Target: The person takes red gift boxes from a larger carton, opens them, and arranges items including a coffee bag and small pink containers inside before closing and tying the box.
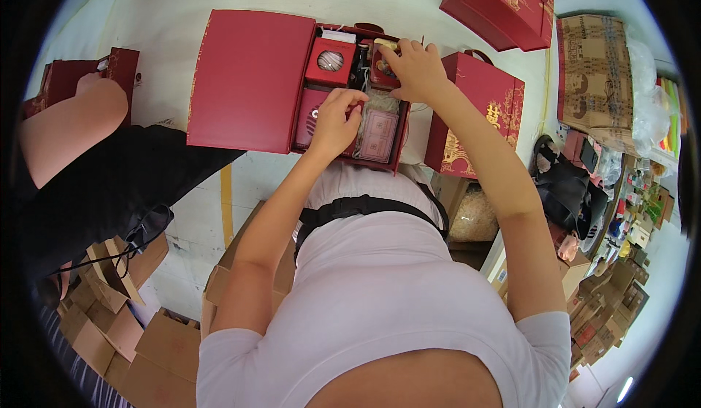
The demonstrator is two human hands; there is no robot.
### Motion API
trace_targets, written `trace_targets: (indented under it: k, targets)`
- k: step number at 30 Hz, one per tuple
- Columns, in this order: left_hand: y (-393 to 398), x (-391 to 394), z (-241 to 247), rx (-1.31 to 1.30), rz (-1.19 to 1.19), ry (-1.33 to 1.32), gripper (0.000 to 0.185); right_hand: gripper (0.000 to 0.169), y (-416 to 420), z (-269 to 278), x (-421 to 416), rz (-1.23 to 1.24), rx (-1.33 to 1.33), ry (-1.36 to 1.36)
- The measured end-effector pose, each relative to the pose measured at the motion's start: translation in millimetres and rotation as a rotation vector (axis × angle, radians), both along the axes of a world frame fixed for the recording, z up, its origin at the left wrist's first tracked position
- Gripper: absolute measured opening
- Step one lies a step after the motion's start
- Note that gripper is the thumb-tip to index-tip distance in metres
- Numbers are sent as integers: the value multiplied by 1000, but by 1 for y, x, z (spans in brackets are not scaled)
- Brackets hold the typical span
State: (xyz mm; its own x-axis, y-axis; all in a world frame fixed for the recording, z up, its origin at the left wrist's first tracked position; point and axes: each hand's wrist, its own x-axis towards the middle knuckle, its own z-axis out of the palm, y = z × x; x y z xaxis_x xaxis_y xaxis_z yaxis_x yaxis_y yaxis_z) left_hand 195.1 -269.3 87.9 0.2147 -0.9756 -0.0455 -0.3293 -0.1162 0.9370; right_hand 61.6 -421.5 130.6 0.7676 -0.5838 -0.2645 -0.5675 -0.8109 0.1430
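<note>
Before me lies an open red gift box [406,128], its wide red lid [249,79] folded out to the left. My right hand [419,74] is over a red tin [383,76] in the far right corner, fingers spread along its right side. My left hand [335,120] reaches over a pink-red carton [308,113] at the near left, its thumb and forefinger close together; whether they pinch anything is unclear. A red carton with a round window [331,60] fills the far left. Pale pink packs [378,134] lie near right, with shredded filler [381,101] behind them.
Closed red gift boxes with gold print stand to the right [482,117] and far right [506,5]. A taped cardboard carton [594,71] is beyond the table's right side. At left, another person's arm [82,120] reaches to a red box [121,79]. Open cardboard boxes [164,353] lie below left.
</note>
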Motion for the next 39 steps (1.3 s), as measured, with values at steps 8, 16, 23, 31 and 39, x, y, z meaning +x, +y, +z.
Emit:
trace_targets:
  k: [8,16,23,31,39]
  targets:
    - [-24,-1,-7,489,106,803,48,78,10,-12,22,-155,21,55]
    - [-49,-9,-20,463,30,516,49,46,17,0,-3,-184,-36,-540]
    - [-57,-22,-11,-124,-234,-764,38,33,71,53,-56,-634,246,-1162]
    - [-94,-27,-19,81,-514,-1080,37,37,127,42,-89,-1203,1155,-1807]
    - [-67,17,26,134,-427,-347,51,37,138,36,-86,-944,1268,-2034]
